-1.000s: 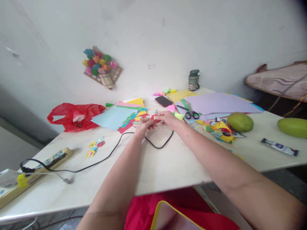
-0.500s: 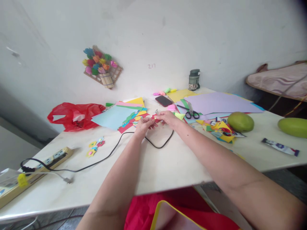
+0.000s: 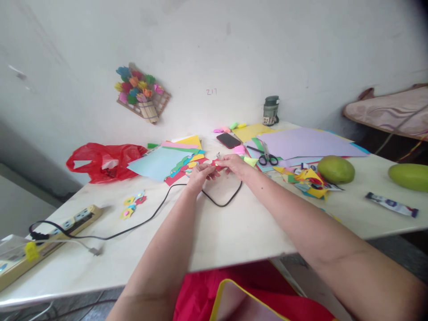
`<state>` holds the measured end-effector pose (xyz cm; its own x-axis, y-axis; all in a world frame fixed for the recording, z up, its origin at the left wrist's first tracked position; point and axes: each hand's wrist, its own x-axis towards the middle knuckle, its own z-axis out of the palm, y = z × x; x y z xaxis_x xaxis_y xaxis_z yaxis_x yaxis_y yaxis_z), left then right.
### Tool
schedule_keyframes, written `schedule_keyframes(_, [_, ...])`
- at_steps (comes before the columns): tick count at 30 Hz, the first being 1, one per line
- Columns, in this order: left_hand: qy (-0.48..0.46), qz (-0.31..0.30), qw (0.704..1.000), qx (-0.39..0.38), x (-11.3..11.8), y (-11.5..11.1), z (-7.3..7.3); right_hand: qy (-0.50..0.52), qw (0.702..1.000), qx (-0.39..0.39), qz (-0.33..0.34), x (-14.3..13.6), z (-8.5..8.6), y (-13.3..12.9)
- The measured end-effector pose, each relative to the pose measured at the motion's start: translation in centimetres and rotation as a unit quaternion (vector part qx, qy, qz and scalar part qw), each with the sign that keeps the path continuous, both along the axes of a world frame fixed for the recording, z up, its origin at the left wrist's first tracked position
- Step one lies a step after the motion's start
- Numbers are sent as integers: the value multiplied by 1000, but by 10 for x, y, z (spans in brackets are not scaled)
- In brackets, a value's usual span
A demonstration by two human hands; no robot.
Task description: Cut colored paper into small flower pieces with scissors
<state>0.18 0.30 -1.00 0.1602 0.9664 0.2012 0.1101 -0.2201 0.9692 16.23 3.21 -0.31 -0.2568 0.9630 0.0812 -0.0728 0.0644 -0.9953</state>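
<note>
At the middle of the table, my left hand (image 3: 200, 174) and my right hand (image 3: 235, 164) meet with their fingertips close together. Both are closed on a small red paper piece (image 3: 216, 165), partly covered by the fingers. Just left of them lie colourful paper cut-outs (image 3: 187, 168), with round and scalloped shapes. A black cord (image 3: 222, 205) loops on the table below the hands. Behind the right hand are a pink lump (image 3: 239, 150) and a pale yellow-green packet (image 3: 250, 161). Further left sit several small paper flowers (image 3: 129, 207) with coloured centres.
Black-handled scissors (image 3: 267, 159) rest on coloured sheets at right, beside paper scraps (image 3: 310, 180) and green mangoes (image 3: 336, 170). A phone (image 3: 228, 141) and a tumbler (image 3: 270, 110) stand further back. A red plastic bag (image 3: 100, 167) and power strip (image 3: 80, 223) are left.
</note>
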Motion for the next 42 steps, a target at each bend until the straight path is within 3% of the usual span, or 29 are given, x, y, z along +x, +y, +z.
schedule_keyframes(42, [18, -19, 1000, 16, -2, -2, 3, -9, 1000, -2, 15, 1, -1, 1])
